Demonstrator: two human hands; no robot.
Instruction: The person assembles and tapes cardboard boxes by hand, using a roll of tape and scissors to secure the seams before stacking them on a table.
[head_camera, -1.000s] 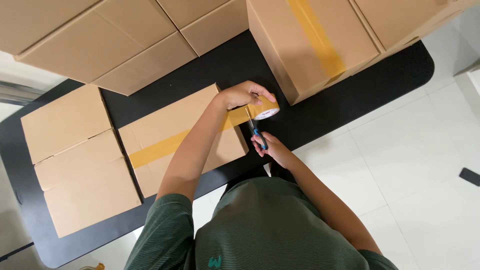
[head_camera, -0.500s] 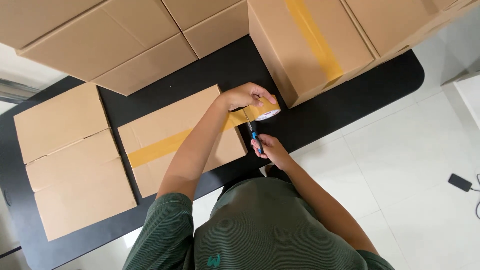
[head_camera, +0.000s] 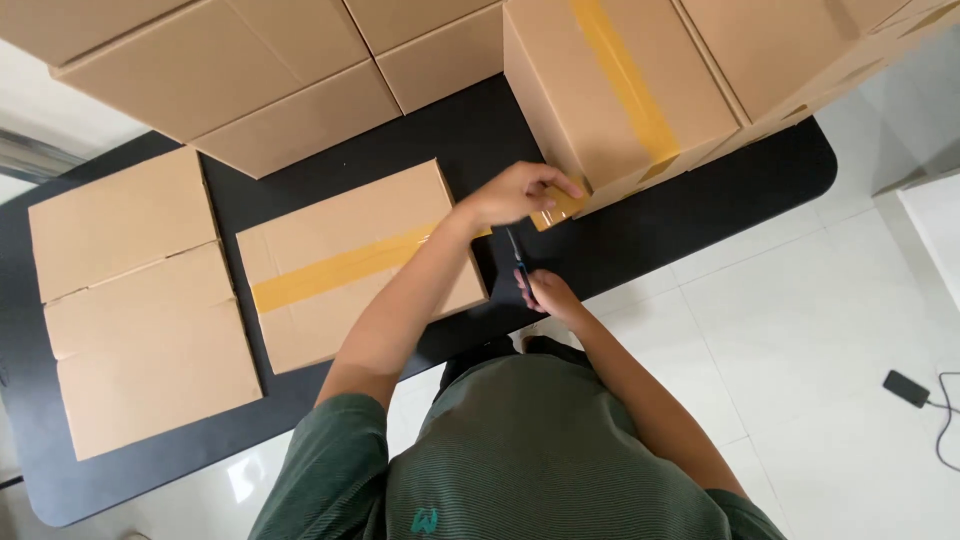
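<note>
the left hand reaches forward over the taped box lying flat on the black bench. its fingers are curled together around a roll of tan packing tape, which sits just past the box's far right corner and close against the lower edge of the tall box. a short span of tape appears to run back from the roll toward the strip already laid along the flat box; the span itself is mostly hidden behind the hand.

the right hand sits nearer the body, just off the bench edge, fingers closed on blue-handled scissors. the blades point away from the person, up toward the roll, so their long axis runs roughly across the tape line. the tips lie just below the left hand; whether they touch the tape cannot be told. the right hand is the nearer one to the cut point.

against the earlier frames: the left hand and roll have shifted further right, off the flat box and toward the tall box. the scissors keep the same heading. the camera view has drifted, so two more flat boxes show more fully at left.
</note>
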